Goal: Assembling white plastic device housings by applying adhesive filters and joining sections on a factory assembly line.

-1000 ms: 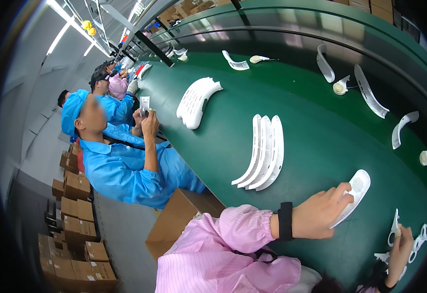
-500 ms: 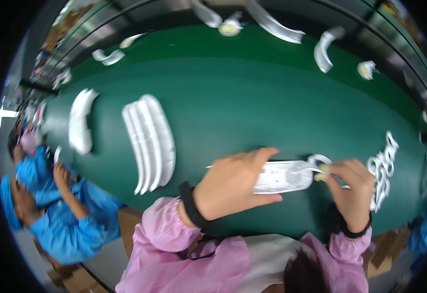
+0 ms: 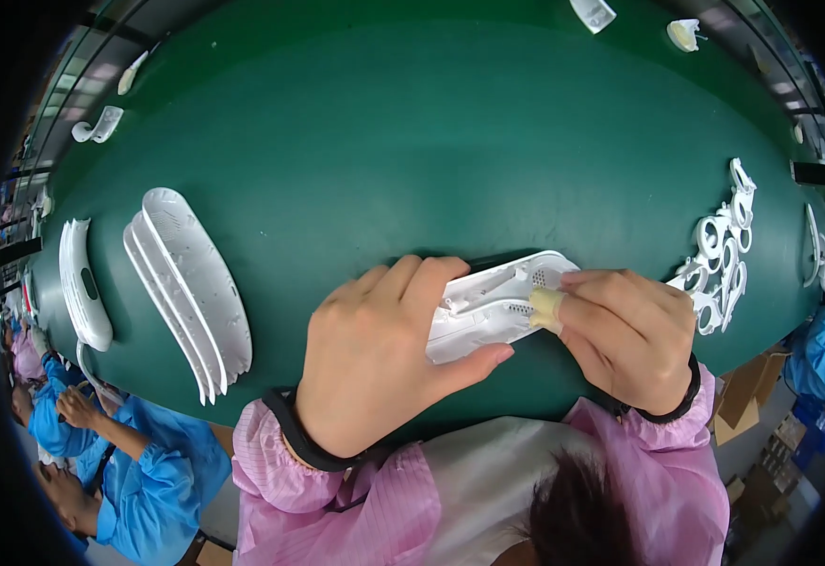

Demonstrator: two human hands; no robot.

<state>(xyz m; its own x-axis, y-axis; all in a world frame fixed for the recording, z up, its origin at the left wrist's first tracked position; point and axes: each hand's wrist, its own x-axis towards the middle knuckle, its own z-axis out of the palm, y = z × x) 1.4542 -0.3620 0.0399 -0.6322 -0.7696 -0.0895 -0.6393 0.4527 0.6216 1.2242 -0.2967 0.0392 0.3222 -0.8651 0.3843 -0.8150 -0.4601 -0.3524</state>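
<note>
A long white plastic housing [image 3: 488,330] is held above the green tabletop, its hollow inner side facing up. My left hand [image 3: 375,354] is closed round its left end, fingers along the far edge and thumb at the near one. Small ribs and a patch of tiny holes show inside the shell. My right hand [image 3: 629,330], with yellowish finger covers on the fingertips, is closed at the right end. Its fingertips reach into the shell, and what they pinch there is hidden behind them.
Nested white shells [image 3: 210,292] lie to the left, with another white shell [image 3: 82,292] beyond. Linked white ring-shaped parts [image 3: 714,241] lie at the right. Loose white pieces [image 3: 684,35] are along the far edge. Co-workers in blue [image 3: 139,472] sit at both sides.
The housing has turned from its perforated outer side to its hollow inside. The white ring by my right fingers no longer shows clearly. The view has shifted, so the table items appear elsewhere.
</note>
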